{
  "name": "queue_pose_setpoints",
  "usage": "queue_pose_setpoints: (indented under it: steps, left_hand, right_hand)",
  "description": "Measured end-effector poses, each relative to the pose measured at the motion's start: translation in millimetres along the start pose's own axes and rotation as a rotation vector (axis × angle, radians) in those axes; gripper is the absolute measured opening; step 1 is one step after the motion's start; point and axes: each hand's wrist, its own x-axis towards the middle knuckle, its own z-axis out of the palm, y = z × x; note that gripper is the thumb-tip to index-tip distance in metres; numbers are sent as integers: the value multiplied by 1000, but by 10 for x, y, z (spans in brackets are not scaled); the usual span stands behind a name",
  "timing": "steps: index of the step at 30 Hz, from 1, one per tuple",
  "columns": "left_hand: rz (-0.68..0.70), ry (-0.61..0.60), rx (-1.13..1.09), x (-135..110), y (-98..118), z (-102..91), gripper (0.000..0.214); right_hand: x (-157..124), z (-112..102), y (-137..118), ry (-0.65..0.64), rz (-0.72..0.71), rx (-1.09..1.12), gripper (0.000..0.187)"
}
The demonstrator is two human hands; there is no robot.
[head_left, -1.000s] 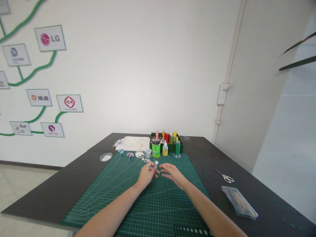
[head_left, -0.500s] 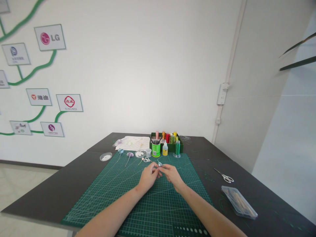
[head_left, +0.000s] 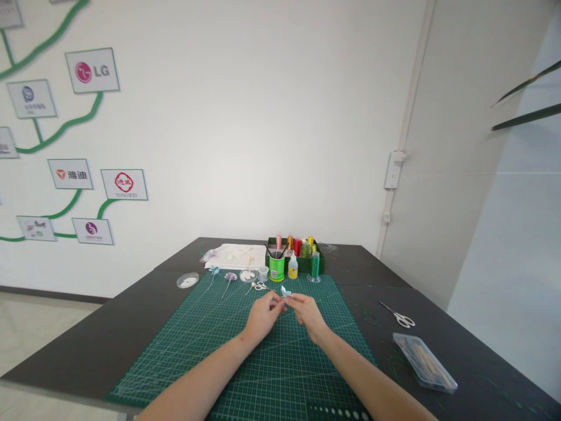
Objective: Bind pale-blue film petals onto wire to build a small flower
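Over the green cutting mat (head_left: 188, 345), my two hands meet at a small pale blue flower (head_left: 285, 291). My left hand (head_left: 264, 311) pinches just below the petals, where a thin stem seems to be, mostly hidden by the fingers. My right hand (head_left: 308, 314) is closed at the flower's right side, thumb and fingertips against its base. Just behind the left hand lie small white-handled scissors (head_left: 261, 286). Farther left on the mat rest a purple flower (head_left: 230, 276) and a light blue flower (head_left: 214, 271), both on thin stems.
Behind the hands stand a green can of tools (head_left: 276, 268), a glue bottle (head_left: 293, 268), a green thread spool (head_left: 315, 266) and a box of spools (head_left: 322, 261). Other scissors (head_left: 400, 316) and a clear plastic case (head_left: 424, 361) lie right. A shallow dish (head_left: 187, 280) sits left.
The blue flower has turned between the fingertips and more of its petals now show above them. Both hands stay nearly in place.
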Motion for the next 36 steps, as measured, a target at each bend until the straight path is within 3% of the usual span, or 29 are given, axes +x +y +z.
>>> queue_pose_setpoints:
  steps: [8,36]
  left_hand:
    - [-42,-17,-131,18,-25,26,22]
    - [-42,39,-155,33,35,-10,22]
  right_hand:
    - [31,-18,8,8,4,-3,30]
    - [-22,22,18,-49,11,190,35]
